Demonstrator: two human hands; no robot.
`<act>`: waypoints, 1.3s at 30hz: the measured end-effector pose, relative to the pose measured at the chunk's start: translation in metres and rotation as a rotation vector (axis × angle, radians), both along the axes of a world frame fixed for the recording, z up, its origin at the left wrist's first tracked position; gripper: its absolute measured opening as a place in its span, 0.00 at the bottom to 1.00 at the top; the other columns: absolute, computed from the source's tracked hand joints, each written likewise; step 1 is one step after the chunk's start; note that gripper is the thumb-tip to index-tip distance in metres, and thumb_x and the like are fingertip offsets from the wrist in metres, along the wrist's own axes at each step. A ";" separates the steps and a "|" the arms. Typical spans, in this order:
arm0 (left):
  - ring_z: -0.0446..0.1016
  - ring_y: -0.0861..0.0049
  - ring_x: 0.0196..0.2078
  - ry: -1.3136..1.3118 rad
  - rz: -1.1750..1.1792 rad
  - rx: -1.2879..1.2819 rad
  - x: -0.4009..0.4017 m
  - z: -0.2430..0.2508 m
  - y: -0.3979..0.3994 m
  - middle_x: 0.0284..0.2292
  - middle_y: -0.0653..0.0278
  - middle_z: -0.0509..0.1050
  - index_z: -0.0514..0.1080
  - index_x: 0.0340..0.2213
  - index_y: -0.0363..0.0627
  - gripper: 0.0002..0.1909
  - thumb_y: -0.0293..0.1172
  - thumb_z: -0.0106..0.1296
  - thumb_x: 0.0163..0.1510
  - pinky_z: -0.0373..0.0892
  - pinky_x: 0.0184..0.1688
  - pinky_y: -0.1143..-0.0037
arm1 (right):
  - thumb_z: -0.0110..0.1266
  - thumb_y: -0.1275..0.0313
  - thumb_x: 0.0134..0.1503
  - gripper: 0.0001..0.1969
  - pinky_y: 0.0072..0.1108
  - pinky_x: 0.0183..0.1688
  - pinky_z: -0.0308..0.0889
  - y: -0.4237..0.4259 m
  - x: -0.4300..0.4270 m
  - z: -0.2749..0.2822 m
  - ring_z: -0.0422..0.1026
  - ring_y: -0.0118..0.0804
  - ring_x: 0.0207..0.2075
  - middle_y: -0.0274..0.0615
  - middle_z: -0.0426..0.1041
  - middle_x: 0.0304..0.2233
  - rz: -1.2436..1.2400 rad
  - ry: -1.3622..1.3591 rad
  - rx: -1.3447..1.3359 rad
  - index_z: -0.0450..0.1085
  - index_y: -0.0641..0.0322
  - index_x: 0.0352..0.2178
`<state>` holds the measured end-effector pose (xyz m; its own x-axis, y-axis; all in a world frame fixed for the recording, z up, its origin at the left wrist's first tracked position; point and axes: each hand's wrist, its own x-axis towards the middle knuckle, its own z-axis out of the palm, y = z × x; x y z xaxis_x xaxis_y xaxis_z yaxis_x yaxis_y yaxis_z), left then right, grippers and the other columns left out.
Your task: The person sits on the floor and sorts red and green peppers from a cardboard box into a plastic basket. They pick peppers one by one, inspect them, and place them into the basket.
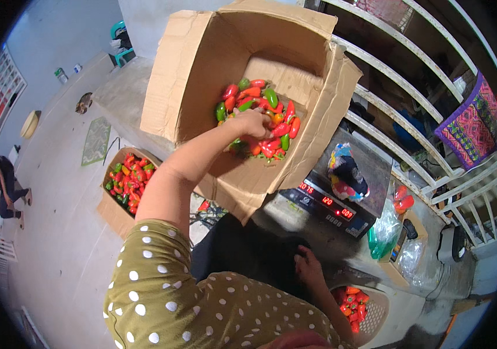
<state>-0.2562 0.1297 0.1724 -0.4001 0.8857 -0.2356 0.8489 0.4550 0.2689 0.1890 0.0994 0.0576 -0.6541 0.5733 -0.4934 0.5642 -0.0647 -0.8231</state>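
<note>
My left hand (255, 124) reaches into a large cardboard box (167, 78), its fingers down among red, green and orange peppers (271, 97). Its fingertips are partly hidden, so a grip on any pepper cannot be told. Over the dark cloth of my lap, my right hand (308, 266) is empty with its fingers apart. Just beyond it, at the lower right, a plastic basket (377, 314) holds red peppers (353, 305). A second cardboard box (115, 218), full of mixed peppers (130, 179), stands left of my left forearm.
A digital scale (329, 205) with lit red figures stands right of the large box, a bundled patterned cloth (346, 172) on its platform. Plastic bags (384, 231) lie beside it. White metal railings (399, 113) run along the right. A person (2, 183) bends over at the far left.
</note>
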 end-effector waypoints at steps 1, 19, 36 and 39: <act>0.54 0.57 0.56 0.072 -0.049 -0.001 0.006 -0.002 -0.010 0.55 0.56 0.53 0.65 0.46 0.65 0.30 0.54 0.52 0.39 0.41 0.51 0.40 | 0.49 0.62 0.52 0.24 0.17 0.22 0.59 0.002 -0.004 0.002 0.63 0.23 0.18 0.33 0.65 0.17 0.000 -0.019 0.024 0.58 0.59 0.49; 0.52 0.60 0.56 0.232 0.361 0.141 0.051 -0.040 0.047 0.51 0.55 0.58 0.72 0.37 0.46 0.17 0.36 0.49 0.44 0.51 0.51 0.63 | 0.49 0.63 0.53 0.21 0.16 0.22 0.58 -0.005 0.001 -0.013 0.62 0.21 0.20 0.31 0.64 0.18 -0.019 0.076 0.198 0.61 0.61 0.46; 0.71 0.63 0.42 -2.068 0.074 0.932 0.107 0.029 -0.156 0.36 0.57 0.69 0.62 0.38 0.41 0.14 0.23 0.48 0.48 0.72 0.39 0.62 | 0.42 0.70 0.56 0.19 0.17 0.26 0.61 -0.020 -0.038 0.105 0.63 0.23 0.22 0.33 0.64 0.22 0.180 0.523 0.083 0.58 0.61 0.49; 0.72 0.63 0.39 -1.985 0.048 0.828 0.157 0.014 -0.193 0.34 0.58 0.69 0.58 0.40 0.42 0.18 0.21 0.48 0.46 0.74 0.34 0.68 | 0.42 0.69 0.56 0.19 0.20 0.27 0.62 -0.037 -0.048 0.131 0.65 0.26 0.23 0.36 0.65 0.20 0.295 0.447 0.221 0.57 0.62 0.49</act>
<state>-0.0994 -0.0629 0.1859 -0.1970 0.9778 0.0717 -0.7335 -0.1955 0.6509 0.1406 0.0629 0.1882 -0.9192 0.3932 -0.0215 0.1266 0.2434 -0.9616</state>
